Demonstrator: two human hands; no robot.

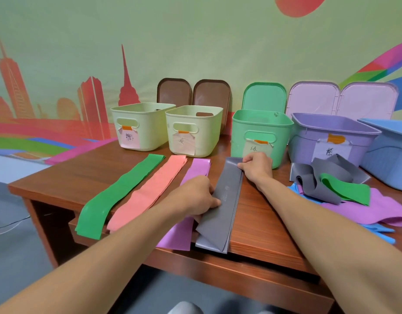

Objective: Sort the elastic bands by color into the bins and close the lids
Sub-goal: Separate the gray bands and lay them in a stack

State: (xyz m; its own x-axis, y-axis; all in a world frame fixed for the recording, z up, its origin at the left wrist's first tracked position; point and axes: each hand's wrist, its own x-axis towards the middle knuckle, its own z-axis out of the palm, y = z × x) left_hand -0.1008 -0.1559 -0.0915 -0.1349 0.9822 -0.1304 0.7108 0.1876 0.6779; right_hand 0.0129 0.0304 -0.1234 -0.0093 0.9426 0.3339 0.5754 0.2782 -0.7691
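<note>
A grey elastic band (pixel 227 200) lies lengthwise on the wooden desk (pixel 263 225), its near end hanging over the front edge. My left hand (pixel 195 198) pinches its left edge near the middle. My right hand (pixel 255 166) pinches its far end beside the green bin (pixel 261 128). Left of it lie flat a purple band (pixel 198 168), a pink band (pixel 154 189) and a green band (pixel 123 191). A tangled pile of grey, green, purple and blue bands (pixel 344 191) sits at the right.
Along the wall stand two cream bins (pixel 141 123) (pixel 193 128), the green bin, a purple bin (pixel 331 134) and a blue bin (pixel 390 150), all open. Brown lids (pixel 193 91), a green lid (pixel 264 96) and lilac lids (pixel 342 98) lean behind them.
</note>
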